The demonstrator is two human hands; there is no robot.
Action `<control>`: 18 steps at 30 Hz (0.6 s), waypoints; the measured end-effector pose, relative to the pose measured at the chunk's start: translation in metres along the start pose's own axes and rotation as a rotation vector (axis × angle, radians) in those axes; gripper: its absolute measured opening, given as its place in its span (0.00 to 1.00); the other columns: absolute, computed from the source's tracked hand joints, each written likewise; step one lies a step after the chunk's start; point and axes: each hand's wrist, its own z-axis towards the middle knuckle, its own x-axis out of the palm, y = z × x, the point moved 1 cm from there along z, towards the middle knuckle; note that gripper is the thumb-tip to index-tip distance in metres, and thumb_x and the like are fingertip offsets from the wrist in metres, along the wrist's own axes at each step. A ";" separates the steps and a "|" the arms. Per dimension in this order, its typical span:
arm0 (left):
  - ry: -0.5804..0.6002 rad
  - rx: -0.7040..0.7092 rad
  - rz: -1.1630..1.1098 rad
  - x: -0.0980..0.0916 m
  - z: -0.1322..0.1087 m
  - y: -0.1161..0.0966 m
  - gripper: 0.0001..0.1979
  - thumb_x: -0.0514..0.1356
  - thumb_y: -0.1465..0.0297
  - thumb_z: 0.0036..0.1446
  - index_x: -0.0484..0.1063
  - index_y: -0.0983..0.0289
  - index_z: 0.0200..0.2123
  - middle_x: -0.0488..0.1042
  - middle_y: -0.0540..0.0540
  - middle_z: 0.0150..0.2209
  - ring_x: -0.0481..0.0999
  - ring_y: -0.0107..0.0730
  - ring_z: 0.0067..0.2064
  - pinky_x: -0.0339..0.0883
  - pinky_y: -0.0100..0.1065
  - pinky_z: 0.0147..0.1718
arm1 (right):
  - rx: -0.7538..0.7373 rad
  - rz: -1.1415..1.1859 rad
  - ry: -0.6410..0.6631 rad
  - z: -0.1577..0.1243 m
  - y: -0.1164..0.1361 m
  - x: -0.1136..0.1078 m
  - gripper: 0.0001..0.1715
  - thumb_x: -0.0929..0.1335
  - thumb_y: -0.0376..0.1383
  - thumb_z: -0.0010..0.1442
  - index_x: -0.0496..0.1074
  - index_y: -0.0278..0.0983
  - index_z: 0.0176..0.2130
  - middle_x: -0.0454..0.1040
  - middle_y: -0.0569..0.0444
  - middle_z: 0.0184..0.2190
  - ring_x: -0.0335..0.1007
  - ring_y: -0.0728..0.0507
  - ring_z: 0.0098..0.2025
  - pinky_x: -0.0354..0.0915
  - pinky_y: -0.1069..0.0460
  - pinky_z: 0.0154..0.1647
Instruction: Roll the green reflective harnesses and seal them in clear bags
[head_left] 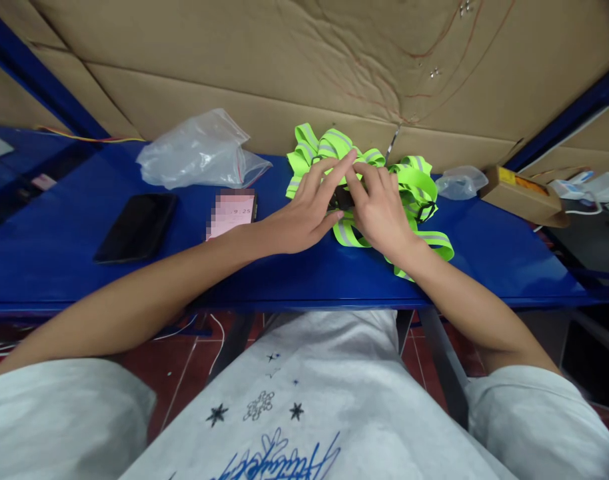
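A heap of fluorescent yellow-green reflective straps point(424, 183) with grey stripes lies at the back of the blue table. Over its front side my two hands meet, fingertips touching or nearly so. Between them shows a small black piece point(341, 198), mostly hidden, possibly a strap buckle. My left hand point(312, 207) holds it from the left, thumb below and long fingers stretched above. From the right, my right hand point(379, 207) closes on the same piece with bent fingers. Strap loops hang out under and beside my right wrist.
Left of the hands lie a phone with a lit pink screen point(234, 212), a black phone-like device point(136, 228) and a clear plastic bag point(194, 150). A small clear bag point(462, 182) and an open cardboard box point(522, 193) stand right. Cardboard point(234, 87) lines the back.
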 end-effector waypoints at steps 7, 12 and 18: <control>0.064 -0.087 -0.075 0.002 -0.001 -0.001 0.40 0.49 0.51 0.79 0.34 0.58 0.82 0.48 0.68 0.80 0.46 0.58 0.83 0.48 0.64 0.79 | 0.061 0.017 -0.022 -0.002 0.007 0.009 0.35 0.55 0.29 0.76 0.60 0.33 0.78 0.66 0.33 0.70 0.65 0.30 0.66 0.65 0.34 0.66; 0.045 -0.097 -0.170 -0.006 0.006 -0.005 0.49 0.56 0.43 0.74 0.34 0.57 0.82 0.42 0.68 0.82 0.47 0.55 0.83 0.47 0.62 0.79 | 0.065 0.038 -0.025 -0.003 0.006 0.005 0.38 0.57 0.28 0.74 0.60 0.32 0.78 0.66 0.29 0.70 0.64 0.27 0.68 0.63 0.29 0.67; -0.017 -0.156 -0.298 -0.027 0.017 0.005 0.55 0.67 0.35 0.61 0.58 0.64 0.77 0.59 0.71 0.77 0.57 0.56 0.80 0.51 0.55 0.79 | -0.030 0.161 -0.152 -0.005 -0.005 -0.011 0.35 0.66 0.31 0.69 0.67 0.41 0.73 0.68 0.40 0.70 0.62 0.30 0.73 0.60 0.31 0.73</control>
